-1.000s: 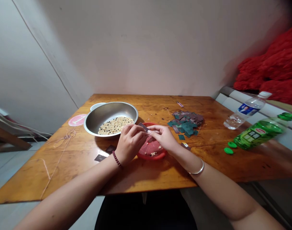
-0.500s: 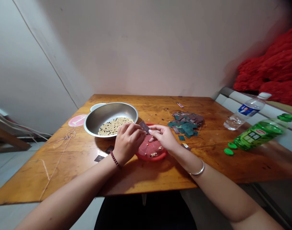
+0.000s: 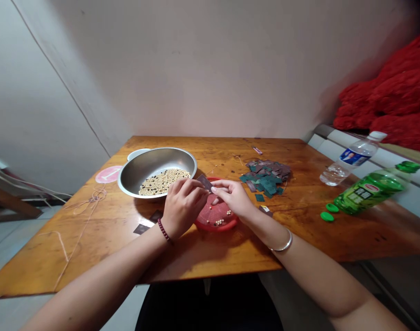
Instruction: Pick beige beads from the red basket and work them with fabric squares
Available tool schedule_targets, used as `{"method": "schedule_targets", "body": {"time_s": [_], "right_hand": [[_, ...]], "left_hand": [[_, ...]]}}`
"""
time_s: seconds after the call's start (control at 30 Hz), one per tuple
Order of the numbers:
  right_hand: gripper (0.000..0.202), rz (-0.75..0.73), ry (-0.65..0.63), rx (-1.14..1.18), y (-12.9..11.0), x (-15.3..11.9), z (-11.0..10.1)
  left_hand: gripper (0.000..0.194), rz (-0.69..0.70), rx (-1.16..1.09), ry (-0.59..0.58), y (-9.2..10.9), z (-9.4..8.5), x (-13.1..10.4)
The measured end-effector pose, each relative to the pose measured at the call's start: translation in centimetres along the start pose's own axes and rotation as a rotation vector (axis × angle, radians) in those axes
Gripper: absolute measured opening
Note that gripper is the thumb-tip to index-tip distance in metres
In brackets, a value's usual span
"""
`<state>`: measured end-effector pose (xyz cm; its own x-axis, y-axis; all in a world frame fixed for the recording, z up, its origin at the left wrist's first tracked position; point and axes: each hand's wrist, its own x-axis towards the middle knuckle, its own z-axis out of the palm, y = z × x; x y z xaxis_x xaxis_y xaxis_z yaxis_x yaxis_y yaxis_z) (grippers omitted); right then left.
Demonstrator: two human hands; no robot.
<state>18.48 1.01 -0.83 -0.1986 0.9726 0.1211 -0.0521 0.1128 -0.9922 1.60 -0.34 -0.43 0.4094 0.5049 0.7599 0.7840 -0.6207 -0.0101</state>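
Note:
Above a red mesh basket, both hands meet at a small dark packet. My left hand has its fingers closed at the packet's left side. My right hand pinches the packet's right edge between thumb and fingers. Several pale beads lie in the basket. Left of the hands, a steel bowl holds many pale and dark beads. A pile of dark green and brown square pieces lies to the right.
At right, a clear water bottle and a green bottle lean, with two green caps nearby. Thread and a pink round label lie on the left. Dark pieces lie beside my left wrist. Red material is heaped behind.
The whole view has shifted slightly, so the table and the things on it sit a little further left. Both hands keep almost the same pose at the dark packet.

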Motion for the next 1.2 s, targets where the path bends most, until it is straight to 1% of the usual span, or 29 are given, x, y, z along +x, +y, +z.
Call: {"method": "schedule_targets", "body": {"time_s": [0.17, 0.37, 0.53, 0.7, 0.87, 1.03, 1.2], "right_hand": [[0.028, 0.012, 0.008, 0.021, -0.09, -0.02, 0.0], [0.025, 0.021, 0.022, 0.019, -0.1, -0.04, 0.04], [0.026, 0.028, 0.008, 0.014, 0.06, -0.05, 0.02], [0.026, 0.001, -0.013, 0.015, 0.29, 0.0, -0.04], [0.029, 0.017, 0.009, 0.016, 0.15, -0.02, 0.0], [0.029, 0.01, -0.008, 0.035, 0.18, 0.01, 0.06], [0.027, 0.017, 0.003, 0.044, 0.16, 0.03, 0.08]], "left_hand": [[0.007, -0.056, 0.011, 0.027, -0.27, -0.03, 0.16], [0.006, -0.012, 0.017, -0.001, -0.01, -0.03, 0.01], [0.007, -0.063, 0.029, 0.054, -0.22, 0.03, 0.18], [0.005, -0.028, 0.012, 0.0, 0.1, 0.04, 0.15], [0.008, -0.078, -0.001, 0.055, -0.17, 0.15, 0.16], [0.006, -0.046, -0.002, -0.002, -0.02, 0.09, 0.09], [0.009, -0.098, 0.005, 0.047, -0.16, 0.04, 0.23]]}}
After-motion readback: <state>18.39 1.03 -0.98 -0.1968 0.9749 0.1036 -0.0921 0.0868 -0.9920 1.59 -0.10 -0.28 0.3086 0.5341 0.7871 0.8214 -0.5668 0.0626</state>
